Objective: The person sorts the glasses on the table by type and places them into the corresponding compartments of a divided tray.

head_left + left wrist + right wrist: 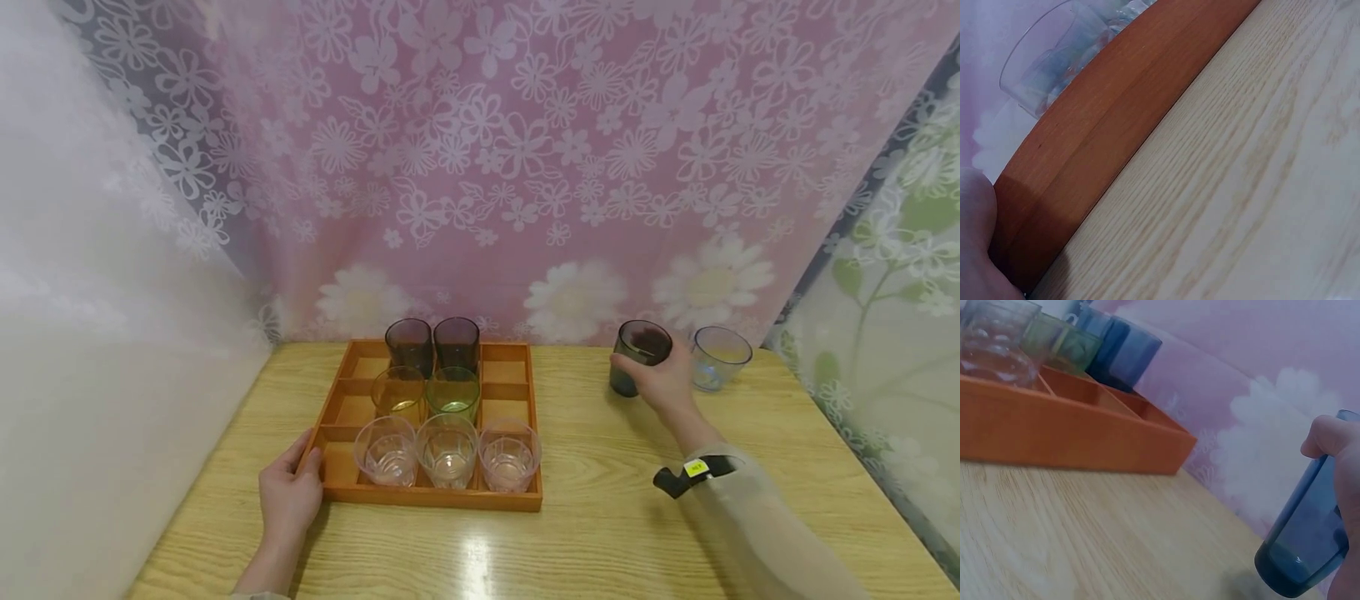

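My right hand (pixel 663 379) grips a dark tinted glass cup (pixel 630 379) by its side, thumb toward the tray. In the right wrist view the cup's base (pixel 1291 572) hangs close over the tabletop. With thumb and fingers, my left hand (pixel 288 492) holds the front left corner of a wooden compartment tray (pixel 427 498). Standing in the tray are two dark cups at the back, among them a left one (pixel 409 346), an amber cup (pixel 397 396) and a green cup (pixel 453 392) in the middle row, and three clear cups along the front, one at the right (pixel 510 458).
A pale blue clear cup (pixel 720 358) stands just right of my right hand. The light wood table (pixel 585 533) meets a pink floral curtain (pixel 480 208) at the back, with more hanging fabric at both sides.
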Motion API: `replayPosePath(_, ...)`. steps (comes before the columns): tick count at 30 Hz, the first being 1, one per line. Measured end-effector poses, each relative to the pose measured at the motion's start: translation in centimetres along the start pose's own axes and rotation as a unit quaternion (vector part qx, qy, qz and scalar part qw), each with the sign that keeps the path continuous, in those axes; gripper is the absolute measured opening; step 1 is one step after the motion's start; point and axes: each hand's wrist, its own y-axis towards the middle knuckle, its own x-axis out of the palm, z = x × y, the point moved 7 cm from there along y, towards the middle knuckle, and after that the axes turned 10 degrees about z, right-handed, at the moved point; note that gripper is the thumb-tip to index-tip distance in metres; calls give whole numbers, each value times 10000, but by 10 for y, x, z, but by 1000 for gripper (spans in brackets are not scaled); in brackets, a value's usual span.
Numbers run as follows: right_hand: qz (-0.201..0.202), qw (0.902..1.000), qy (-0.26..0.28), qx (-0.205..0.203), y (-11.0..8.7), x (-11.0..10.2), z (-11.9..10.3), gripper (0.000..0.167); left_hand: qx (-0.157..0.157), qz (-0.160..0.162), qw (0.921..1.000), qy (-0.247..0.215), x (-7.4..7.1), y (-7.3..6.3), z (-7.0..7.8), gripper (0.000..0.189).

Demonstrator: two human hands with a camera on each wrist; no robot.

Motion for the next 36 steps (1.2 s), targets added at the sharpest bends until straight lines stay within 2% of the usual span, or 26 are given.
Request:
replayPosePath(4,-375,9986,315,-173,-5,18,-23,72,-55,-7,10000,-12,-1,0,-1,41)
replayPosePath(11,-912,9936,534,-404,-13,54,-56,71,-24,26,10000,-64,-2,0,0,40)
replayPosePath(22,-1407,9845,771,-714,-19,100,-93,72,39,-70,10000,27,0,1,3,41)
replayPosePath(29,-1515,9808,996,-717,-26,127,-102,70,46,-15,10000,26,-2,1,1,41)
replayPosePath(36,-1599,9765,1170,-847,-31,145,-106,65,27,-16,10000,52,-1,2,-2,41)
